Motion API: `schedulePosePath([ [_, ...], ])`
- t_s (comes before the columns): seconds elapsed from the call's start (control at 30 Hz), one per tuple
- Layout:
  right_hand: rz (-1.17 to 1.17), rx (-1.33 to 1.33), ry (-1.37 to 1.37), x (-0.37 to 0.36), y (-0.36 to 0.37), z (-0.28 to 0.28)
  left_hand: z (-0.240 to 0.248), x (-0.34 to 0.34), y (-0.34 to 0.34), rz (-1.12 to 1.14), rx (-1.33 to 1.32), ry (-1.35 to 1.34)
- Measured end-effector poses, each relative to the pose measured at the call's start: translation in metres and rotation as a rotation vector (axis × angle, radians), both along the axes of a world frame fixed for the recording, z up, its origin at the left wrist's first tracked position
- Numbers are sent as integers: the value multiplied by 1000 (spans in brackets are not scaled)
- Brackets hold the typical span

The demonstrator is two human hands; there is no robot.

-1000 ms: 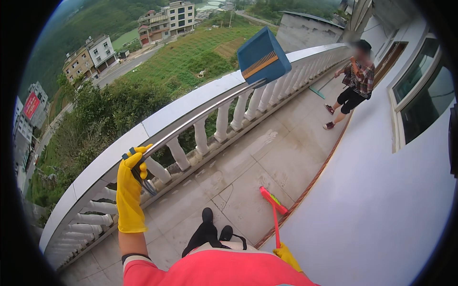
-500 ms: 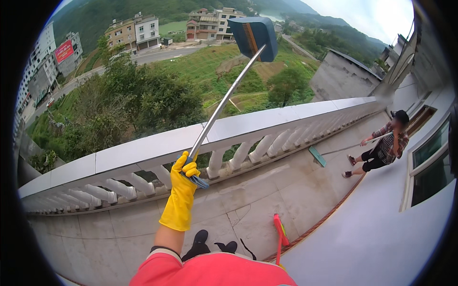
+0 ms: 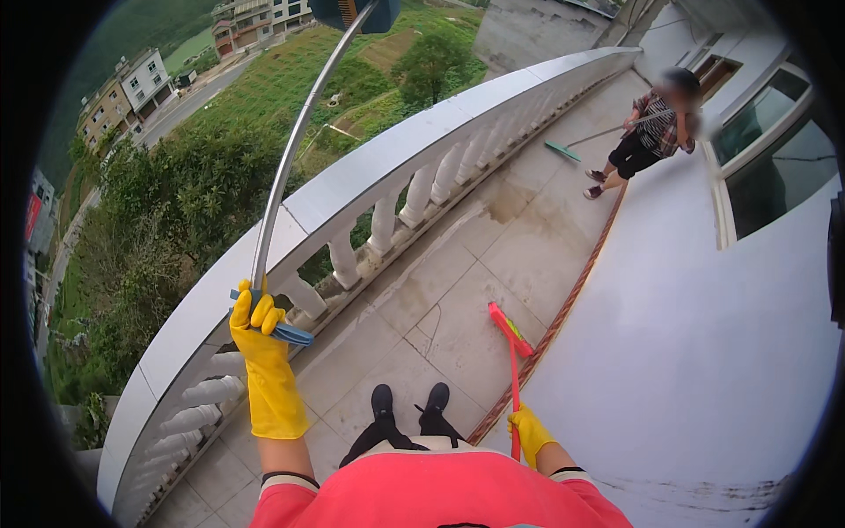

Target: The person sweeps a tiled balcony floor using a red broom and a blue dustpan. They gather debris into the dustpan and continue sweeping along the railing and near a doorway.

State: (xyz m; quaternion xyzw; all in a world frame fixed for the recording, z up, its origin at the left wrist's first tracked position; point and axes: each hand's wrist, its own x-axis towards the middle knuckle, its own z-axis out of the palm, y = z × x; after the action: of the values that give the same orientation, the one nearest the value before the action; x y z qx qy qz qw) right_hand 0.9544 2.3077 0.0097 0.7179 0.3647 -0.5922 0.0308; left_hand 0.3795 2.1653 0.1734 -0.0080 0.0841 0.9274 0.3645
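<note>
My left hand (image 3: 267,370), in a yellow rubber glove, is closed around the lower end of a long-handled dustpan's metal pole (image 3: 279,180). At the pole's top, the blue pan (image 3: 380,16) with orange comb teeth is partly cut off by the upper edge. A blue-grey folded piece (image 3: 292,334) sticks out beside my fingers; whether it is cloth or part of the handle I cannot tell. Low on the right, my gloved right hand (image 3: 530,435) grips the red handle of a broom (image 3: 515,383). The broom's red head rests on the tiled floor near the wall.
A white balustrade (image 3: 387,167) curves along the left, with trees and fields beyond. Farther along the balcony stands a person (image 3: 656,132) with a green broom (image 3: 563,151). A white wall (image 3: 669,352) with a window (image 3: 775,150) bounds the right side.
My view has turned right and down. The raised dustpan now sits farther left and higher. My right hand has come into sight on the red broom's handle.
</note>
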Motion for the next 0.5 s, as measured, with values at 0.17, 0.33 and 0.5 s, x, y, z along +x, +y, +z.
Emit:
schedulePosePath([
  [0.17,-197,-13,113,14,-12,23,54,31,25,-34,-234,353],
  [0.33,-297,-60,11,58,-22,-7,109,78,61,-122,-698,684],
  [0.5,-277,-73,-142,94,-15,-11,109,129,100,-459,-996,799],
])
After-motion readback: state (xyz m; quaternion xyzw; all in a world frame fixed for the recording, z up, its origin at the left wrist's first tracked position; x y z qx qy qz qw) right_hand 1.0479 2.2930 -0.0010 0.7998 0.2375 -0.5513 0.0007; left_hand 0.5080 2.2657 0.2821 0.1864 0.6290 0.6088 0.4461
